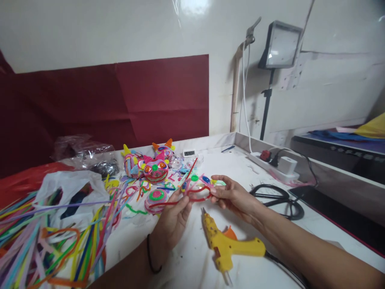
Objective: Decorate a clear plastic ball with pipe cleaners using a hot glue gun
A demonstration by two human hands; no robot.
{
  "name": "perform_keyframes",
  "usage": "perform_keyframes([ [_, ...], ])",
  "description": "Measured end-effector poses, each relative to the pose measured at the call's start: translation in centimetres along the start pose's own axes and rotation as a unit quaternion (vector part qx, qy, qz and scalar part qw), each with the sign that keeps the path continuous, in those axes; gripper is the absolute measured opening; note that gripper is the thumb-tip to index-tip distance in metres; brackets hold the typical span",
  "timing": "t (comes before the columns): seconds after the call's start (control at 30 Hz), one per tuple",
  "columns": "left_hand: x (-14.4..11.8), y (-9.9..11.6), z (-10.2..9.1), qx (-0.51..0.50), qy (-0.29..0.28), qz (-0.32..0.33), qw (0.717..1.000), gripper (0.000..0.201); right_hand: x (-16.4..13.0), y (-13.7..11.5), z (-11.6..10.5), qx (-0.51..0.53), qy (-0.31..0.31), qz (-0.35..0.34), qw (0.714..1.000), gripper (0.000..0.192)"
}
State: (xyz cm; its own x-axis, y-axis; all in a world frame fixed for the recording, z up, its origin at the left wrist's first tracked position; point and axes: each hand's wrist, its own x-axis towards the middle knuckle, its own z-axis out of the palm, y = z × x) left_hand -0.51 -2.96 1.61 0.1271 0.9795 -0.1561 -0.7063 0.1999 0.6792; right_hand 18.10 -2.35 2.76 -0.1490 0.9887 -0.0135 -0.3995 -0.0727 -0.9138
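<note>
Pipe-cleaner piece (197,192), red and looped, sits pinched between both hands: left grip (174,218) closed on its stem, right grip (231,194) closed on its loop, above the glue gun (228,245) on the tabletop (186,257).

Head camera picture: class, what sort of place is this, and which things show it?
Probably a craft worktable: a heap of pipe cleaners, a yellow glue gun and finished ornaments, with both hands holding a red-wire piece.

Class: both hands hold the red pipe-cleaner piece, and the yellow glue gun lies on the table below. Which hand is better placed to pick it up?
Probably the right hand: the glue gun lies beneath its forearm with the handle toward that side. The left hand pinches the red pipe-cleaner piece.
</note>
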Motion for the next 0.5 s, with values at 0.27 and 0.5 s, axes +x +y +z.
perform_keyframes([
  [0.27, -0.08, -0.06, -0.20, -0.019, -0.022, -0.004, 1.000, 0.023, -0.02, 0.25, -0.22, -0.009, -0.002, -0.011, 1.000, 0.066],
  [0.5, -0.14, -0.05, -0.46, -0.028, -0.036, -0.004, 0.999, 0.023, -0.01, 0.34, 0.04, -0.004, 0.004, -0.013, 1.000, 0.071],
])
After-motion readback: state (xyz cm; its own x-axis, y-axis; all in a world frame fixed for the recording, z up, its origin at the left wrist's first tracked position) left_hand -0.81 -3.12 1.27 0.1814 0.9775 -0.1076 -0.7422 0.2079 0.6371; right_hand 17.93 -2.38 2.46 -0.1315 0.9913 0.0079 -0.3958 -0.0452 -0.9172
